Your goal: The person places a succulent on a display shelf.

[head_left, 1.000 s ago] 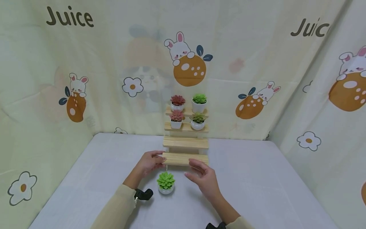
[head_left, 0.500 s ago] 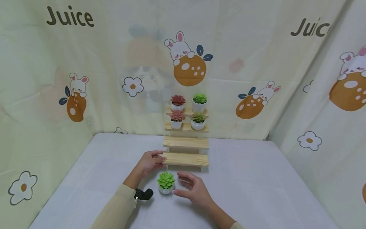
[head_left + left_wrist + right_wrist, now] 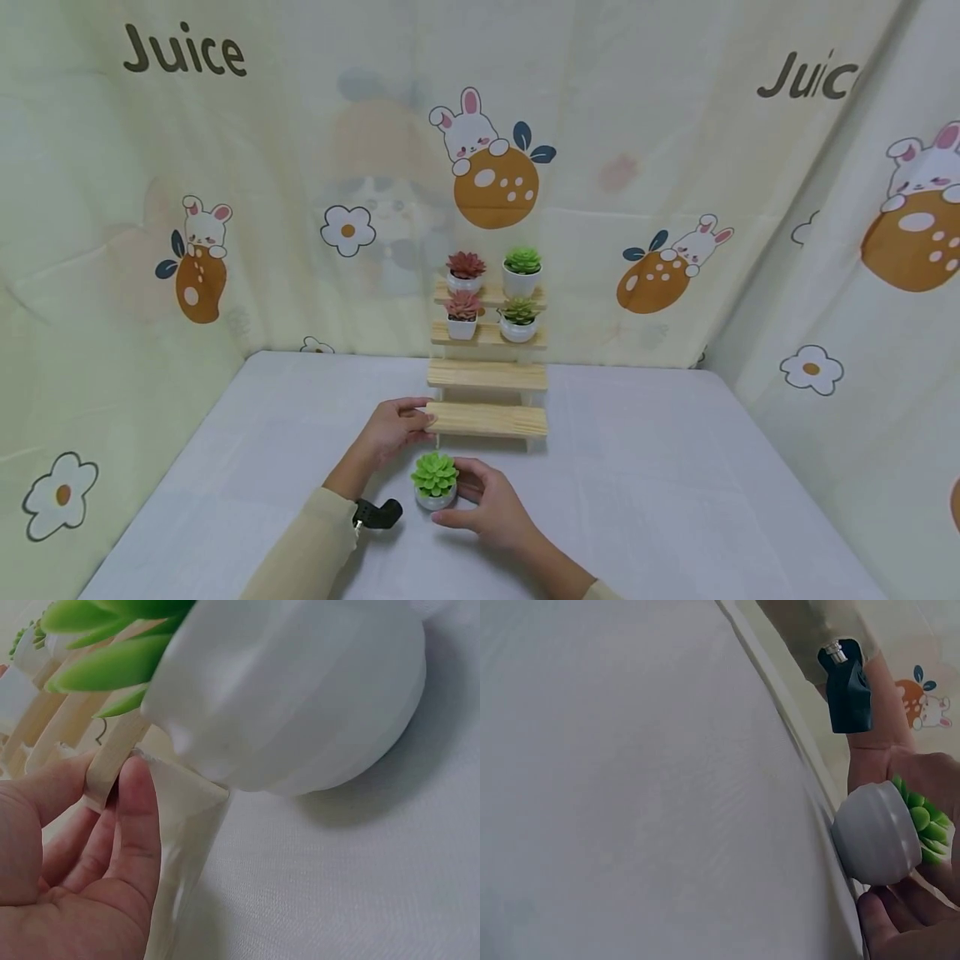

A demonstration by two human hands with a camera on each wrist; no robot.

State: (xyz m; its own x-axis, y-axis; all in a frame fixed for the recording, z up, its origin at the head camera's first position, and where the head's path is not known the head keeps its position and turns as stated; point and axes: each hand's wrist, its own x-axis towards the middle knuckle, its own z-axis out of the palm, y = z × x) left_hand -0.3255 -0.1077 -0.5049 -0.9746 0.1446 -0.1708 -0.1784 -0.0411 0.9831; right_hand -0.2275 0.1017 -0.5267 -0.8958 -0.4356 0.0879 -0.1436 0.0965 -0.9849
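Observation:
A bright green potted succulent (image 3: 434, 479) in a round white pot stands on the table in front of a stepped wooden shelf (image 3: 486, 419). My left hand (image 3: 390, 429) pinches the left end of the lowest board between thumb and fingers, and the left wrist view shows this hand (image 3: 82, 847) on the board end (image 3: 112, 761). My right hand (image 3: 491, 504) is curved loosely beside the succulent, fingertips right at the pot's right side and thumb near its front base. In the right wrist view the white pot (image 3: 877, 836) is close to the right fingers.
Two potted succulents, one red (image 3: 466, 268) and one green (image 3: 521, 271), stand on the top board. A pink one (image 3: 462, 315) and an olive-green one (image 3: 518, 318) sit one board lower. A printed curtain (image 3: 285, 150) hangs behind the white table (image 3: 637, 483).
My right hand has moved left and toward me, from the right part of the lowest board down to the green succulent. The left hand stays on the board's end.

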